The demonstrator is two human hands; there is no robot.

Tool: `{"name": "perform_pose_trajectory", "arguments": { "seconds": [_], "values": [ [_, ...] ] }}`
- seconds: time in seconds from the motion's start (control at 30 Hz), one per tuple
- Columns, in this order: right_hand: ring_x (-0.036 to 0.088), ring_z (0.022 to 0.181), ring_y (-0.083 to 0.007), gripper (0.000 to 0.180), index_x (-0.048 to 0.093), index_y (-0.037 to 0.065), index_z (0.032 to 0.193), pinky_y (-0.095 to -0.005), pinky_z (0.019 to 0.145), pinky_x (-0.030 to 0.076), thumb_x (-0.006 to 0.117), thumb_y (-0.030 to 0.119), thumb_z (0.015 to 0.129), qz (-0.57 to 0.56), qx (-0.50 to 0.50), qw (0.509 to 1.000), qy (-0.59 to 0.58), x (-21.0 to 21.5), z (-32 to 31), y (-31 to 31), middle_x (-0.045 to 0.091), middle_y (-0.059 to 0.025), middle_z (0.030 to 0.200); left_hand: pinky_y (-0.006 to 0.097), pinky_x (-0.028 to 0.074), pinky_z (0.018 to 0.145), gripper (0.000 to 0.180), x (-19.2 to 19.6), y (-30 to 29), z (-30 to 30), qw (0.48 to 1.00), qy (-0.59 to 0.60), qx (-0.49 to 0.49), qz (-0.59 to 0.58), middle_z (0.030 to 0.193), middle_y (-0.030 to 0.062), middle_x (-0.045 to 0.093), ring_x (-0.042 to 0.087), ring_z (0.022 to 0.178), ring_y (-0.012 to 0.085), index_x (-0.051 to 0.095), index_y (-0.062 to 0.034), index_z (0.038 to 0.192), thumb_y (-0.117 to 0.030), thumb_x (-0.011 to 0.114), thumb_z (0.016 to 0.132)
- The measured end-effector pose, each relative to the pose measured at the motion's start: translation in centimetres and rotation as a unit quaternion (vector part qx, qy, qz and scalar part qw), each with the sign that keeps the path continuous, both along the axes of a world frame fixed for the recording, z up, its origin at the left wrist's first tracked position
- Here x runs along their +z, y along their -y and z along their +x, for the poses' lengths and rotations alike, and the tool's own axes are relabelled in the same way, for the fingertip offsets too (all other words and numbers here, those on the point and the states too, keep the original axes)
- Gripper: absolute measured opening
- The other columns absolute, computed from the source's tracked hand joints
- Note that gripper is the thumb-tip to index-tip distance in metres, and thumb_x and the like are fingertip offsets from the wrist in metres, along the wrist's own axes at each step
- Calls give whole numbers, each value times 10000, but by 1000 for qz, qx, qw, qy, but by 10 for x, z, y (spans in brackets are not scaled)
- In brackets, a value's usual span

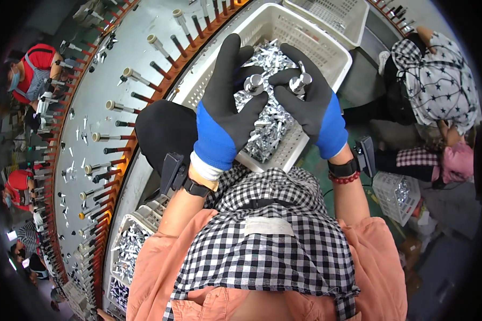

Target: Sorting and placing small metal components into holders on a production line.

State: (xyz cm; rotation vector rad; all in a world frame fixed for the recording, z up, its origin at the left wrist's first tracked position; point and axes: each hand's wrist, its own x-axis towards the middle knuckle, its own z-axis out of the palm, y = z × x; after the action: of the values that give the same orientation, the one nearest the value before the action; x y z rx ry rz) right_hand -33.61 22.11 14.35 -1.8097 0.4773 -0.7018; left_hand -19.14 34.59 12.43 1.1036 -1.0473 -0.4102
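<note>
Two gloved hands raised together over white basket point(326, 51), I note. Left hand point(227, 101) pinches one small silver metal part point(254, 84) at fingertips; right hand point(310, 99) clamps second silver part point(300, 83) just beside it. Heap of like silver pieces point(268, 125) fills basket directly below. Curved metal rack point(99, 80) with row of pegs point(139, 77) at 10 o'clock. Second basket of parts point(126, 251) at 8 o'clock. Seated co-worker point(439, 75) at 2 o'clock.

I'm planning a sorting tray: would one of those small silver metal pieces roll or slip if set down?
Each metal piece looks round and shiny, so probably rolls and slips. The left hand and right hand wear coated gloves, likely for grip. Rigid, seemingly light.
</note>
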Motion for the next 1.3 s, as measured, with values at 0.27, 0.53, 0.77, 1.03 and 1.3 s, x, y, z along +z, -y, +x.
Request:
{"name": "perform_pose_trajectory", "arguments": {
  "seconds": [0.27,0.53,0.77,1.03,1.3],
  "values": [
    [644,1221,-436,734,495,30,1520,-468,1072,514,752,174,848,-271,-108,938,-189,-79,-18,30,637,-271,1386,483,519,1039,689,-44,-7,12,893,370,78,244,1392,264,610,611,1228,458,532,-40,1493,-53,755,841],
    [713,768,-387,240,803,133,1084,-503,751,564,699,192,876,-413,-88,847,-323,-143,-41,42,747,-191,865,538,545,784,420,-133,-21,-22,814,449,-153,335,973,221,713,687,895,426,675,-107,1293,-299,687,920],
    [709,778,-371,211,791,114,1047,-495,748,559,701,202,878,-397,-108,875,-254,-157,-38,49,742,-170,846,538,544,738,368,-206,-27,-48,768,486,-216,357,850,208,724,698,799,426,714,-154,1239,-352,657,935],
    [713,746,-356,222,790,112,1051,-498,730,562,687,208,879,-387,-104,870,-288,-146,-41,54,732,-165,807,534,547,770,380,-177,-19,-51,763,467,-250,371,915,224,736,700,832,431,705,-149,1271,-355,642,959],
    [705,763,-359,171,765,112,958,-490,709,531,622,154,875,-384,-120,876,-266,-161,-41,64,725,-162,819,562,522,681,265,-154,-17,-52,810,436,-228,319,789,223,711,684,725,446,748,-149,1052,-371,659,937]
  ]
}}
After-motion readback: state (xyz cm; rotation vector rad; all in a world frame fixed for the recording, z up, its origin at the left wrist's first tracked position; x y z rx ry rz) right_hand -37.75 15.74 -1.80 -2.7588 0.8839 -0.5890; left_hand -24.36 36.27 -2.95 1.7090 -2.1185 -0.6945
